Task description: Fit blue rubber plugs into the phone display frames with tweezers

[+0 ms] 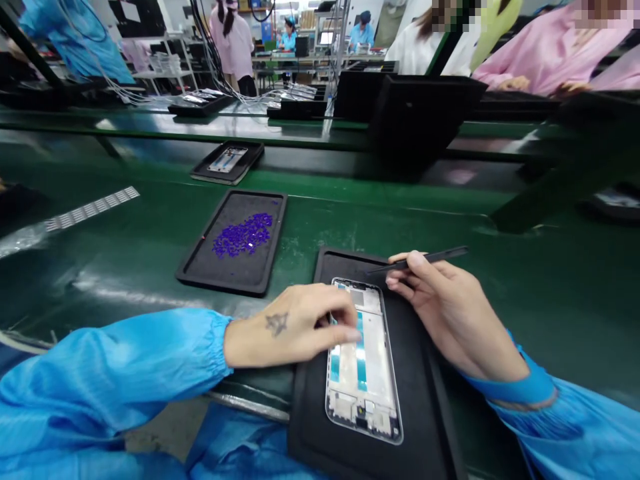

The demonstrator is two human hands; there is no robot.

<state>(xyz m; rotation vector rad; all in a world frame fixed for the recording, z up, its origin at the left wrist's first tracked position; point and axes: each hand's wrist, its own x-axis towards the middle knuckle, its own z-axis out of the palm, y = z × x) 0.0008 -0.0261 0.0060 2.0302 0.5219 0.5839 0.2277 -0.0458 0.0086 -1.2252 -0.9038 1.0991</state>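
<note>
A silver phone frame (377, 347) with blue strips lies face up on a black tray (425, 413) in front of me. My left hand (305, 323) is over its left side, thumb and fingertips drawn together in a pinch above the blue strips. Whether anything small is between those fingertips cannot be made out. Near the upper right corner of the frame, my right hand (450, 307) grips black tweezers (430, 259) between thumb and fingers. The tweezers lie nearly level, their tip pointing left over the top of the tray.
Left of centre, a black tray (200, 270) holds many small purple pieces (245, 235). Behind it stands another tray (255, 155) with a phone frame (227, 160). A silver perforated strip (93, 208) lies far left. Black boxes (425, 113), cables and several people are beyond the bench.
</note>
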